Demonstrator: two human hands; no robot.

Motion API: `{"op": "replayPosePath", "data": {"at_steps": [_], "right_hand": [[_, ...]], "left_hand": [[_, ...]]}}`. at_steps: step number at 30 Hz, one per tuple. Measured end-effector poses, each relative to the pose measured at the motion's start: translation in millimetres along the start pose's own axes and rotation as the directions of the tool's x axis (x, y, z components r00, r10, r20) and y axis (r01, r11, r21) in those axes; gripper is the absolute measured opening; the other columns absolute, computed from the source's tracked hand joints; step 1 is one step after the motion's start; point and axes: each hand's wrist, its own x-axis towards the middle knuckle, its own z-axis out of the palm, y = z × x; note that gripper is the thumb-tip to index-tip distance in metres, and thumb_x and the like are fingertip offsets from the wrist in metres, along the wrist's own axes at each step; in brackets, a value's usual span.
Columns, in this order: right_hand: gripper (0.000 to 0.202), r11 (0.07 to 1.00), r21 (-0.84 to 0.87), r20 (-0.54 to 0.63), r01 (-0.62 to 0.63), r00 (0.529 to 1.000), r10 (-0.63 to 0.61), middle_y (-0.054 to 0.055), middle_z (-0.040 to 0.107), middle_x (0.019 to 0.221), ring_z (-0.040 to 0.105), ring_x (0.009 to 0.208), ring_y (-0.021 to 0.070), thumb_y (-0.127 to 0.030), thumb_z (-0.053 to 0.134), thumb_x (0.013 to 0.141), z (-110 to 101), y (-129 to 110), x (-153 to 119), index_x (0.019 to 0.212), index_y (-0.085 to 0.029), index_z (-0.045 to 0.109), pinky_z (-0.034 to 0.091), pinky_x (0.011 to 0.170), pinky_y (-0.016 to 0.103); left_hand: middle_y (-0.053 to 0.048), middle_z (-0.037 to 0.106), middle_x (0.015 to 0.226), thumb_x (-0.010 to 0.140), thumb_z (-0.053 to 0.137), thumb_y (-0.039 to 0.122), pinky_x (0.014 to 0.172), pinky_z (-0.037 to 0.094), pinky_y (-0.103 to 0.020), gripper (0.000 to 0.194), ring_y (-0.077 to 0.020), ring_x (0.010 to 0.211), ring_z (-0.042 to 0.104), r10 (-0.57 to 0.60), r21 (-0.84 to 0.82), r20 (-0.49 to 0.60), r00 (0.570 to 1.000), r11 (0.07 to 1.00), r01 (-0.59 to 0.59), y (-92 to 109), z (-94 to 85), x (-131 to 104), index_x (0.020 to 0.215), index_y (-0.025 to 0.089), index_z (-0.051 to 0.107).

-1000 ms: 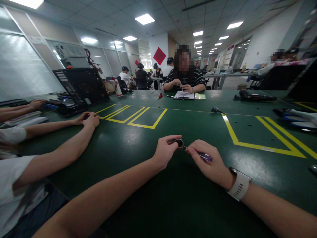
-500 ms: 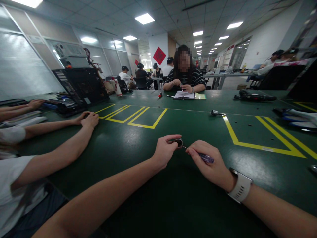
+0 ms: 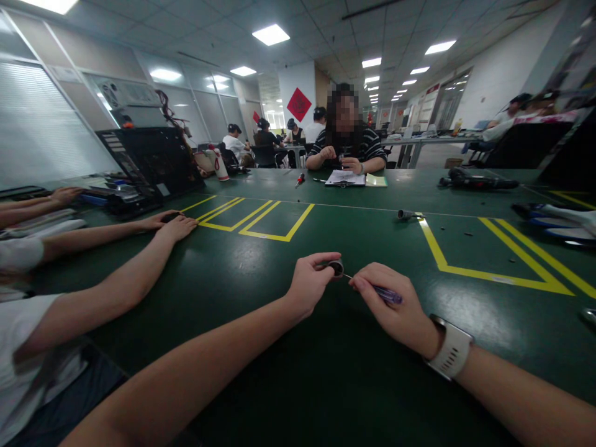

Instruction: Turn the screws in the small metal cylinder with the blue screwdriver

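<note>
Between the thumb and fingers of my left hand (image 3: 311,282) is a small round metal part, hollow like a cup or ring (image 3: 336,268). My right hand (image 3: 388,304) grips a screwdriver (image 3: 390,296) with a translucent purple handle. Its thin shaft points left, and the tip meets the rim of the round part; whether it goes inside I cannot tell. Both hands are held above the green table (image 3: 279,379). Farther off to the right lies a metal cylinder with a thin stem (image 3: 408,215), on its side by the yellow tape.
Yellow tape (image 3: 507,279) marks outlines on the table. Small dark bits lie inside the right outline. A black power tool (image 3: 477,180) rests at the back right. A co-worker's hands (image 3: 174,226) are at the left; another person sits opposite behind a clipboard (image 3: 345,179).
My hands, the round part and the screwdriver look almost unmoved. At the left, the co-worker's nearer hand has slid right and flattened, uncovering a dark object. The person opposite has shifted a hand slightly.
</note>
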Motion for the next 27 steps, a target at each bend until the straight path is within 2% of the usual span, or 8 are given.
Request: {"op": "replayPosePath", "data": {"at_steps": [6, 9, 11, 13, 16, 21, 27], "right_hand": [[0.018, 1.000, -0.011, -0.001, -0.025, 1.000, 0.025, 0.003, 0.060, 0.070, 0.055, 0.067, 0.0148, -0.020, 0.046, 0.088, 1.8, 0.3, 0.0, 0.075, -0.018, 0.059, 0.044, 0.062, 0.030], [0.023, 0.995, 0.051, -0.067, -0.087, 0.994, 0.090, 0.001, 0.059, 0.065, 0.055, 0.063, 0.0138, -0.025, 0.047, 0.088, -2.0, 0.0, 2.2, 0.070, -0.018, 0.059, 0.043, 0.059, 0.028], [0.029, 0.975, 0.093, -0.148, -0.200, 0.966, 0.212, -0.001, 0.054, 0.056, 0.052, 0.054, 0.0122, -0.031, 0.049, 0.086, -6.1, 2.7, 4.6, 0.062, -0.018, 0.057, 0.040, 0.052, 0.026], [0.036, 0.935, 0.114, -0.200, -0.337, 0.914, 0.354, -0.003, 0.048, 0.047, 0.047, 0.046, 0.0108, -0.037, 0.051, 0.085, -9.5, 7.9, 7.0, 0.054, -0.019, 0.054, 0.036, 0.046, 0.025], [0.041, 0.878, 0.129, -0.193, -0.462, 0.856, 0.479, -0.004, 0.044, 0.042, 0.044, 0.042, 0.0103, -0.041, 0.050, 0.084, -11.0, 16.6, 8.8, 0.050, -0.019, 0.052, 0.034, 0.042, 0.024], [0.040, 0.874, 0.084, -0.169, -0.479, 0.857, 0.486, -0.004, 0.044, 0.042, 0.044, 0.041, 0.0105, -0.041, 0.049, 0.084, -9.0, 21.9, 7.9, 0.051, -0.018, 0.052, 0.034, 0.043, 0.024], [0.041, 0.867, 0.015, -0.129, -0.498, 0.859, 0.496, -0.003, 0.045, 0.042, 0.045, 0.041, 0.0117, -0.044, 0.048, 0.082, -9.7, 16.9, 9.6, 0.049, -0.019, 0.052, 0.034, 0.043, 0.025]], "left_hand": [[-0.006, 0.070, 0.081, 0.068, 0.059, -0.001, 0.073, 0.056, -0.028, 0.028, -0.0121, 0.069, 0.065, 0.003, -0.006, 0.004, 1.000, 1.000, -0.003, -2.1, -1.0, 0.9, 0.091, 0.010, 0.069], [-0.006, 0.069, 0.084, 0.069, 0.060, 0.000, 0.076, 0.056, -0.030, 0.028, -0.0124, 0.071, 0.065, -0.005, -0.012, 0.019, 1.000, 1.000, 0.005, -4.0, -2.2, 2.2, 0.093, 0.011, 0.069], [-0.007, 0.069, 0.086, 0.070, 0.060, 0.000, 0.077, 0.056, -0.031, 0.026, -0.0132, 0.074, 0.065, -0.017, -0.016, 0.019, 1.000, 1.000, 0.017, -4.0, -2.4, 2.4, 0.092, 0.011, 0.069], [-0.008, 0.069, 0.089, 0.071, 0.060, 0.000, 0.079, 0.056, -0.032, 0.024, -0.0142, 0.077, 0.065, -0.029, -0.016, 0.012, 1.000, 0.999, 0.029, -2.9, -2.1, 1.9, 0.090, 0.011, 0.069], [-0.008, 0.068, 0.093, 0.072, 0.059, 0.000, 0.080, 0.056, -0.033, 0.024, -0.0151, 0.081, 0.065, -0.042, -0.020, 0.024, 0.999, 0.999, 0.043, -0.4, -1.3, 0.4, 0.091, 0.012, 0.069], [-0.009, 0.067, 0.099, 0.073, 0.056, 0.000, 0.083, 0.055, -0.032, 0.029, -0.0165, 0.087, 0.065, -0.080, -0.014, 0.063, 0.995, 0.997, 0.081, 1.1, -2.2, -0.7, 0.097, 0.012, 0.067], [-0.009, 0.066, 0.103, 0.074, 0.056, 0.001, 0.084, 0.055, -0.032, 0.032, -0.0168, 0.087, 0.065, -0.088, -0.006, 0.072, 0.994, 0.996, 0.088, -0.3, -3.0, -0.5, 0.102, 0.013, 0.066]]}}
